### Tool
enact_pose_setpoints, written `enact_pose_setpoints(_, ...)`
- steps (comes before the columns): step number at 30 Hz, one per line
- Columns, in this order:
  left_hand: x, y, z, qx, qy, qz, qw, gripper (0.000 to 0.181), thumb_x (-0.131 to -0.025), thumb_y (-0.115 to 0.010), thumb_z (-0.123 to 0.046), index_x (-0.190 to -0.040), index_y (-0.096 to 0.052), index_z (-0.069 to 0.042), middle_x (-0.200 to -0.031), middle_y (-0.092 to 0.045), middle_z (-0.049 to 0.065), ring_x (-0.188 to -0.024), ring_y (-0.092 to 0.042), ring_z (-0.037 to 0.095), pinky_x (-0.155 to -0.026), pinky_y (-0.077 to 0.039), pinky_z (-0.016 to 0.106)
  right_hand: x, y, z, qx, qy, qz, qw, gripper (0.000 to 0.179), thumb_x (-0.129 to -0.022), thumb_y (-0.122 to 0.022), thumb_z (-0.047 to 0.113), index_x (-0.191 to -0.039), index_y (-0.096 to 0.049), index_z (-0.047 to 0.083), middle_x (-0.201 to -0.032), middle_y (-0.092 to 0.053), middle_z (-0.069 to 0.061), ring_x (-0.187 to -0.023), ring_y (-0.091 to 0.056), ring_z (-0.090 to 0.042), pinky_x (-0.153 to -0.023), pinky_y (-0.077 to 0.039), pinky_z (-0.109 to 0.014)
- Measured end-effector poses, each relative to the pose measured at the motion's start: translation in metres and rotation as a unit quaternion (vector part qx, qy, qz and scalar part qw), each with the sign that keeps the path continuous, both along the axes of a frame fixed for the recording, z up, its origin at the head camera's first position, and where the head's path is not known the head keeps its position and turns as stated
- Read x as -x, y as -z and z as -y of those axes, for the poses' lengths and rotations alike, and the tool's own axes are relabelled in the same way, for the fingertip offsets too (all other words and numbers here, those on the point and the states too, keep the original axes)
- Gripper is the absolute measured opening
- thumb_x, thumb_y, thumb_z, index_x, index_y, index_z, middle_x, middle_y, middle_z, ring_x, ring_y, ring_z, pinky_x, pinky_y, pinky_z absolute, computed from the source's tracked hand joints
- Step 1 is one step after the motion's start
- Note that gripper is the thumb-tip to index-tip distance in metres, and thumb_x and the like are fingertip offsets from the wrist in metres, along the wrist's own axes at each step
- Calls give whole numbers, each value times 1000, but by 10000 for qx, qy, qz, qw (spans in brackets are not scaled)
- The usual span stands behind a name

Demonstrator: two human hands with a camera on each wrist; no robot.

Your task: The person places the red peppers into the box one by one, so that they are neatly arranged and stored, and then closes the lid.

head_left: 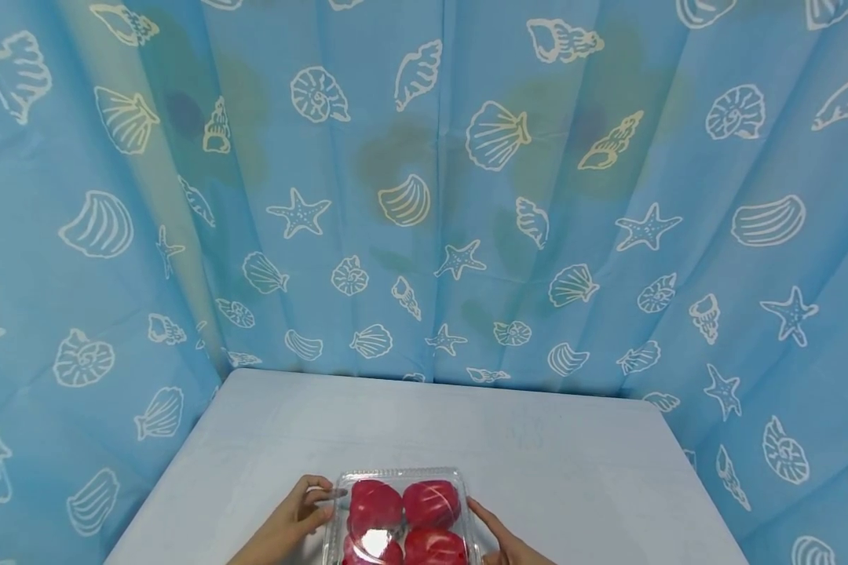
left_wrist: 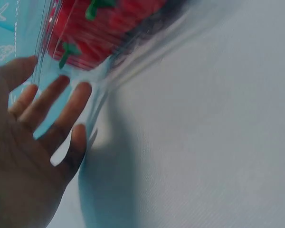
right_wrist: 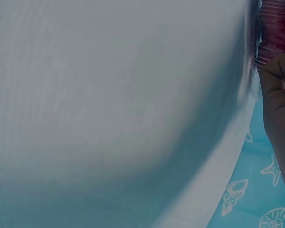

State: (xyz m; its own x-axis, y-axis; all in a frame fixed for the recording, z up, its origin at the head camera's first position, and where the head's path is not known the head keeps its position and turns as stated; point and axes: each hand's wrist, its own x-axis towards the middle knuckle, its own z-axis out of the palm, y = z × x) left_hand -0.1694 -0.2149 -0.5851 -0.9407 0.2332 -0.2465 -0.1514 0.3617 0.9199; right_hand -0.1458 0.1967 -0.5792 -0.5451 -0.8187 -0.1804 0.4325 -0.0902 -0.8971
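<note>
A clear plastic box (head_left: 399, 474) stands near the front of the white table, cut off by the head view's lower edge. Several shiny red, lobed pieces (head_left: 431, 504) fill it; green stems (left_wrist: 70, 49) in the left wrist view make them look like bell peppers. My left hand (head_left: 295, 518) is at the box's left side, fingertips touching it. Its fingers (left_wrist: 72, 110) are spread and slightly bent. On the opposite side my right hand (head_left: 503, 541) grips the box, index finger along the wall. Part of this hand (right_wrist: 279, 92) is cut off in the right wrist view.
The white table (head_left: 424, 428) stretches behind and to both sides of the box. Blue curtains (head_left: 410, 259) printed with shells and starfish enclose its back and sides. Soft shadows (right_wrist: 199, 123) fall across the tabletop.
</note>
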Motion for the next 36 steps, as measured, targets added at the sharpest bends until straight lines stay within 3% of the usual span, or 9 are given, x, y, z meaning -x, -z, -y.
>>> enact_pose_setpoints(6, -6, -3, -3, 420, 71, -700, 9966, 55, -101, -60, -43, -140, -46, -8, -90, -67, 4, -72, -62, 19, -62, -50, 29, 0, 0, 1, -75, 108, -9, 9999, 105, -100, -60, 9, -151, 31, 9, -120, -69, -19, -107, -70, -22, -95, -54, -39)
enact_pose_setpoints(9, -13, -5, -3, 284, 304, -411, 9983, 69, -99, -61, -44, -153, -37, -8, -85, -66, 3, -70, -61, 19, -66, -53, 27, 0, 2, 2, -97, 202, -124, 9997, 106, -99, -61, 7, -150, 32, 7, -114, -71, -15, -101, -71, -19, -92, -56, -36)
enact_pose_setpoints(11, -19, -6, -1, -252, 594, 97, 9979, 79, -99, -63, -39, -160, -22, -9, -88, -67, 8, -75, -63, 20, -71, -57, 29, 1, 2, 2, -169, 267, -245, 9992, 106, -99, -60, 5, -150, 32, 7, -106, -72, -9, -94, -71, -14, -89, -57, -32)
enact_pose_setpoints(13, -24, -5, 3, -1032, 982, 594, 9880, 88, -99, -63, -29, -162, -5, -11, -94, -69, 14, -82, -68, 26, -78, -60, 35, 1, 3, 1, -217, 316, -344, 9987, 105, -99, -60, 4, -150, 32, 6, -101, -72, -5, -90, -70, -12, -87, -57, -30)
enact_pose_setpoints(17, -30, -3, 8, -2240, 1861, 1300, 9478, 104, -100, -62, -21, -157, 24, -17, -106, -68, 29, -100, -70, 41, -88, -56, 46, 2, 4, 0, -202, 324, -416, 9984, 104, -99, -59, 2, -151, 31, 7, -97, -70, -3, -86, -69, -10, -86, -57, -29)
enact_pose_setpoints(21, -31, 3, 5, -2345, 2394, 1090, 9358, 114, -97, -64, -42, -152, 34, -20, -135, -56, 29, -124, -59, 40, -98, -50, 47, 2, 5, 1, -110, 274, -443, 9986, 104, -99, -58, 0, -150, 33, 7, -98, -70, -1, -86, -68, -8, -85, -57, -27)
enact_pose_setpoints(24, -30, 6, 3, -2386, 2469, 889, 9350, 117, -95, -64, -46, -151, 35, -22, -141, -53, 25, -126, -59, 35, -99, -50, 46, 1, 6, 2, -11, 224, -443, 9988, 102, -100, -55, -1, -147, 35, 5, -101, -71, -1, -89, -69, -9, -86, -57, -28)
enact_pose_setpoints(30, -28, 9, 1, -2805, 2505, 776, 9234, 120, -97, -69, -29, -147, 39, -17, -105, -72, 22, -89, -73, 22, -82, -59, 37, 1, 6, 2, -72, 262, -451, 9986, 103, -100, -57, 1, -148, 34, 4, -100, -72, -2, -88, -70, -9, -85, -57, -27)
enact_pose_setpoints(36, -33, 7, 0, -3025, 2237, 1266, 9179, 109, -99, -60, -13, -151, 36, -22, -114, -68, 28, -108, -68, 40, -92, -53, 49, -1, 6, 2, -223, 323, -435, 9983, 108, -97, -62, 3, -150, 32, 7, -97, -71, -2, -84, -69, -8, -82, -58, -26)
